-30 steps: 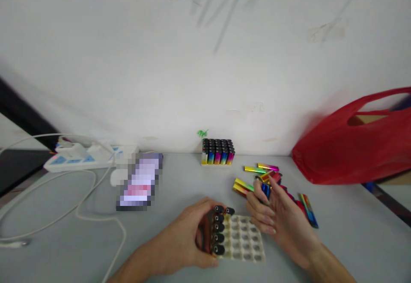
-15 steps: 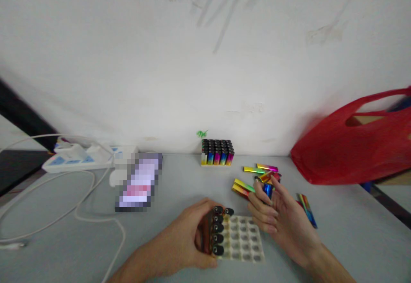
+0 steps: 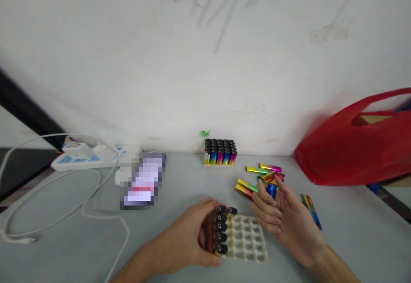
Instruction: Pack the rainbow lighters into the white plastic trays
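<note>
My left hand [image 3: 183,238] curls around the left end of a white lighter tray [image 3: 248,242] with rows of round holes. Thumb and fingers press on a column of black-topped lighters [image 3: 221,226] standing upright in the tray; one more lighter [image 3: 233,210] stands at the start of the second column. Just right of the tray, my right hand [image 3: 285,223] is closed on a shiny blue lighter [image 3: 271,190], held between thumb and fingers. Its lower part is hidden by the fingers. Beyond that hand lie loose metallic lighters [image 3: 245,187] in rainbow colours.
A filled block of lighters [image 3: 220,156] stands by the wall. To the right sits a red bag [image 3: 349,146], with a few lighters [image 3: 311,211] lying nearer. At left are a phone [image 3: 143,182], a power strip [image 3: 93,156] and a looping white cable [image 3: 123,223].
The whole scene has shifted slightly right in view. Both hands keep nearly the same pose, the right still holding the blue lighter.
</note>
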The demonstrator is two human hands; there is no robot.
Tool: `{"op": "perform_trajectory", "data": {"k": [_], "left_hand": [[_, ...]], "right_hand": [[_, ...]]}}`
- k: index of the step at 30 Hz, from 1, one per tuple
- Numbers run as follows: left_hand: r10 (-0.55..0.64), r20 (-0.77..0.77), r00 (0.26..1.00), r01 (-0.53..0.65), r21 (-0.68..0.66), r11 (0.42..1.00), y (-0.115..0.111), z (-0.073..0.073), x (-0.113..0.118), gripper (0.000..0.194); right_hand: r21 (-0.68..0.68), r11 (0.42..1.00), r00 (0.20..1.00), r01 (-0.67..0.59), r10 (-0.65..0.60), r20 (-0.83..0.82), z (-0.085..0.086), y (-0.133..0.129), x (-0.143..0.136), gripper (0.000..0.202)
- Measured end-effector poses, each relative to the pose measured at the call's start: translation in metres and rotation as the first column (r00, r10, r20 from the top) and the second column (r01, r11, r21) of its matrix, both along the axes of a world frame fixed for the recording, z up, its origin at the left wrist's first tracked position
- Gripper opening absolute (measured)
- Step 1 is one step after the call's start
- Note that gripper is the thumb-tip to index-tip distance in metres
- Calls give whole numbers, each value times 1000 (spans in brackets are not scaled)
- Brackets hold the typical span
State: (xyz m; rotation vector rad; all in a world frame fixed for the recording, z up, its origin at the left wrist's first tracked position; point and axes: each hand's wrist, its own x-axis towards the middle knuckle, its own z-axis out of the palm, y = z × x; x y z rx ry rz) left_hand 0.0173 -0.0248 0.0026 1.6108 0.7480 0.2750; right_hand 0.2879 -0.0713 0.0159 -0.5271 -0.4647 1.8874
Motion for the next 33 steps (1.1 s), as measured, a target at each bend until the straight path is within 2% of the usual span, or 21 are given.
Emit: {"op": "perform_trajectory", "data": {"k": [5,17,33], "left_hand": [[12,-7,1000,-11,93,996,1,2,0,78],[12,22,1000,-11,-56,998,-1,-4,-1,85],[16,18,1000,-15,-38,999,-2,-2,-1,85]], "right_hand": [[-11,1000,1000,-8,8,-6,0,-1,0,52],[-32,999,1000,-10,10,0,2,-1,0,51],[-13,1000,1000,-3,3,5,2,0,1,52]]}}
